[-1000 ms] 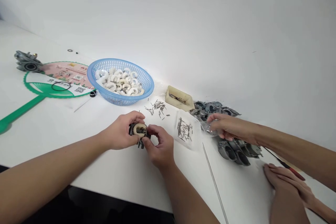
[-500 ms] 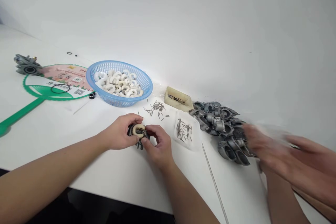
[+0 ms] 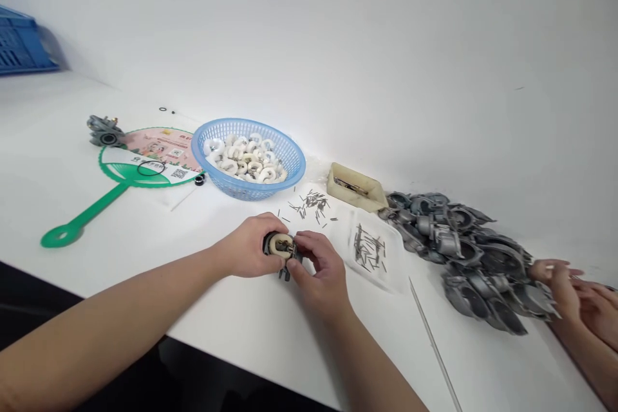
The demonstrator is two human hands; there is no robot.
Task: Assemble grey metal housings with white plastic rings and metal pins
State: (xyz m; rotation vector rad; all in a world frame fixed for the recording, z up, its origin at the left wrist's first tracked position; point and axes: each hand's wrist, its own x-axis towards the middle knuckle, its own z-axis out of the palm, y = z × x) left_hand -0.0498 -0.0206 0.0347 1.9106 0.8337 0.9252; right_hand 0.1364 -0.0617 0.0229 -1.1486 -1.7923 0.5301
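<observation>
My left hand (image 3: 252,248) and my right hand (image 3: 322,275) grip a small grey metal carburetor (image 3: 284,273) from either side, low over the table. A cream C-shaped float (image 3: 275,245) sits in its upward-facing opening. The thumbs press close to the float, and fingers cover much of the body. Beyond the hands, loose thin dark pins (image 3: 315,202) lie scattered on the table. More pins lie in a clear plastic tray (image 3: 393,264) right of my right hand. A blue basket (image 3: 226,185) of white floats (image 3: 251,158) stands behind my left hand.
Grey carburetor bodies (image 3: 447,241) are heaped at the right, beside another person's hands (image 3: 570,290). A cream box (image 3: 357,196) holds small metal parts. At left are a green-handled fan (image 3: 91,212), another carburetor (image 3: 103,132) and a blue crate (image 3: 24,42). A thin rod (image 3: 434,341) lies at right.
The view has swung left, so things appear farther right and the blue crate shows. Both my hands still hold the carburetor. The other person's hands have drawn back to the heap's right edge.
</observation>
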